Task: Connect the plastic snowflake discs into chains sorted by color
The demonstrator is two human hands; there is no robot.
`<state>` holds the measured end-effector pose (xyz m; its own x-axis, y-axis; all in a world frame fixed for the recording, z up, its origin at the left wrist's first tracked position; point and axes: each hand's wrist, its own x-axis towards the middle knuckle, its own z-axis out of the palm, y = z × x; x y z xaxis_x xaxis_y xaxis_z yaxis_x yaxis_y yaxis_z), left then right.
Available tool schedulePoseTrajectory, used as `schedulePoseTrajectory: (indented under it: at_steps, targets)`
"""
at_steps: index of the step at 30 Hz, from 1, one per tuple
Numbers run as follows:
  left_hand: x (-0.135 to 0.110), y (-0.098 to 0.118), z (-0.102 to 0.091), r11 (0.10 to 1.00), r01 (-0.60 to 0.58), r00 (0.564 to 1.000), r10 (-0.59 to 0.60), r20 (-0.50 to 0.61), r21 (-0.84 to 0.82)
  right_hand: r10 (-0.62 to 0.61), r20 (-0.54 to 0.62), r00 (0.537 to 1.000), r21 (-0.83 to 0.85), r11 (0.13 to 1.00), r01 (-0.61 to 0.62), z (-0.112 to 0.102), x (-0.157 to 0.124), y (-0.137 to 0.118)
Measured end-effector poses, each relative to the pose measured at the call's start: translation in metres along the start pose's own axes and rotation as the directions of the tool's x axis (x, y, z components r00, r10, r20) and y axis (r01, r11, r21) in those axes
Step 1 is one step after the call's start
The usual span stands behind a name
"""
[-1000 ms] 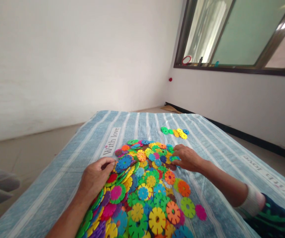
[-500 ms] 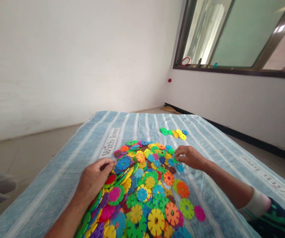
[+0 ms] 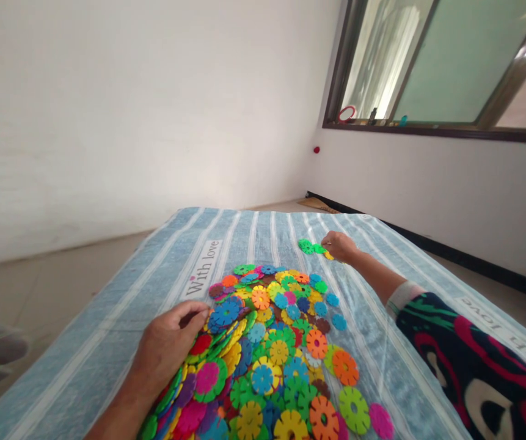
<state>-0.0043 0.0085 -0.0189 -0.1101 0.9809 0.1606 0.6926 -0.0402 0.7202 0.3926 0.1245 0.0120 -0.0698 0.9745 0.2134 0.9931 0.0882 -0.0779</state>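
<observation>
A large heap of colourful notched plastic discs [image 3: 278, 352] spreads over the striped cloth in front of me. My left hand [image 3: 173, 336] rests against the heap's left side, thumb and fingers curled together beside a blue disc [image 3: 225, 311]. Whether anything sits between those fingertips is hidden. Beyond the heap, my right hand [image 3: 339, 247] reaches over a small separate group of discs, its fingers pinched at a green disc [image 3: 319, 249]. Left of it lies another green disc [image 3: 306, 246]. A yellow disc [image 3: 329, 255] shows partly beneath the hand, which covers the rest of that group.
The blue-and-white striped cloth [image 3: 153, 287] covers a flat surface with printed words. A pink disc [image 3: 382, 421] lies at the heap's right edge. White walls [image 3: 143, 110] stand ahead and right, with a window [image 3: 450, 67] whose sill holds a round red-framed mirror [image 3: 347, 113].
My right hand has moved from the heap's right edge forward to the small group, and a green disc from that edge is gone. My left hand stays almost in place.
</observation>
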Motion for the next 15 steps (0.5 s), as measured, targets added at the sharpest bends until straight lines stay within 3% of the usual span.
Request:
schedulePoseTrajectory:
  at_steps: [9, 15]
  targets:
    - [-0.0009, 0.001, -0.0002, 1.0, 0.01, 1.0, -0.01, -0.004, -0.005, 0.01, 0.101, 0.995, -0.087, 0.996, -0.001, 0.0067, 0.0116, -0.0026]
    - [-0.0006, -0.0006, 0.0004, 1.0, -0.026, 1.0, 0.025, -0.01, -0.017, 0.06, 0.041, 0.997, -0.09, 0.994, -0.056, 0.0101, 0.0091, -0.0004]
